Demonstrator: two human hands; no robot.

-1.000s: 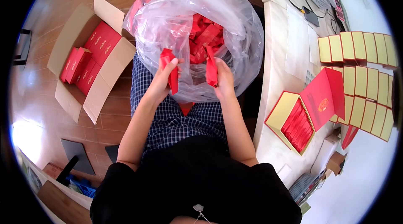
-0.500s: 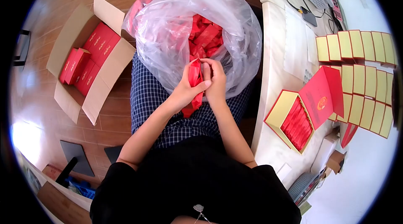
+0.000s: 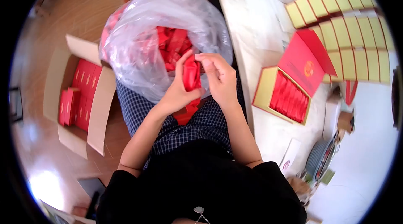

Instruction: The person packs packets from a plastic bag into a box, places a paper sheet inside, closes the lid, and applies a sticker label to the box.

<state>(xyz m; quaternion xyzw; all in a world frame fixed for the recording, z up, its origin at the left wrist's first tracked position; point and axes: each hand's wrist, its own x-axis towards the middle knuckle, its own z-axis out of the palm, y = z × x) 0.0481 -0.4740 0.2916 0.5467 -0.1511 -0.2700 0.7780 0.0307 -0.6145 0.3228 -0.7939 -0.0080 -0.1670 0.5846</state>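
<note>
My left hand (image 3: pixel 176 91) is closed around several shiny red packets (image 3: pixel 192 75), held as a small stack above my lap. My right hand (image 3: pixel 221 79) is just to the right of the stack. Its fingers reach toward the top end of the packets and its thumb stands apart from them. Right behind my hands, a large clear plastic bag (image 3: pixel 126 56) lies open, with many loose red packets (image 3: pixel 174 45) inside. More red packets lie on my lap below my left hand.
On the table (image 3: pixel 241 35) at right, an open red and gold box (image 3: pixel 262 87) holds a row of red packets (image 3: pixel 289 98). Stacked gold boxes (image 3: pixel 348 30) stand behind it. On the floor at left, a cardboard carton (image 3: pixel 100 110) contains red boxes (image 3: pixel 86 79).
My view has turned, shifting the table and bag leftward. My right hand has moved away from the packets and its fingers have spread; my left hand still holds the stack.
</note>
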